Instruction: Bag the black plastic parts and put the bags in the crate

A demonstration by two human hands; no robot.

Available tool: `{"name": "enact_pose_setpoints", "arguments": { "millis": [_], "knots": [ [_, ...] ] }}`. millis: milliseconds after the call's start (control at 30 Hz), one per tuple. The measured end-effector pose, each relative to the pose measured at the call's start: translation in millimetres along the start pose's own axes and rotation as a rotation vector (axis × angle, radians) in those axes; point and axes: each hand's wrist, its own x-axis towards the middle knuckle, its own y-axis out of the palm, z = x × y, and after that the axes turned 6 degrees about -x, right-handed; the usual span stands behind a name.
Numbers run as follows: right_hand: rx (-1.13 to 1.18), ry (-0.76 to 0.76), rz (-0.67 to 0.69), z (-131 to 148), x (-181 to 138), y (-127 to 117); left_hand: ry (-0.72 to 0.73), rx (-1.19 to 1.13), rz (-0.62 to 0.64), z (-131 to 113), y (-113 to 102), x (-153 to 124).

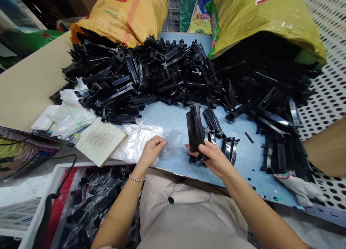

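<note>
Between the fingers and thumb of my left hand is the edge of a clear plastic bag, raised off a stack of flat clear bags at the table's front edge. My right hand is closed around the lower end of a long black plastic part, held upright and tilted slightly. It is apart from the bag. Just behind and beside that hand, a few similar black parts lie on the blue tabletop; some are partly hidden by the hand.
A large heap of black parts spreads from an orange sack and a yellow sack. At left lie a square white board and crumpled plastic. Below it, a bin holds bagged black parts. More parts lie right.
</note>
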Motion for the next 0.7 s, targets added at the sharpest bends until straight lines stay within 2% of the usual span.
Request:
{"name": "enact_pose_setpoints", "arguments": {
  "millis": [67, 167, 333, 433, 567, 700],
  "knots": [
    [0.012, -0.001, 0.053, -2, 2, 8, -0.059, -0.179, -0.023, -2, -1, -1],
    [0.049, -0.029, 0.111, -5, 12, 21, -0.13, -0.279, -0.041, -8, 7, -4],
    [0.276, -0.051, 0.134, -14, 27, 31, -0.062, -0.28, 0.025, -15, 19, -5],
    [0.337, -0.037, 0.078, -17, 30, 28, -0.079, -0.179, 0.045, -15, 25, -3],
    [0.302, -0.04, 0.02, -13, 25, 15, -0.109, -0.034, -0.045, -12, 31, -1],
    [0.286, -0.064, -0.034, -8, 16, 3, -0.118, -0.086, -0.165, -14, 34, 1]
  ]
}}
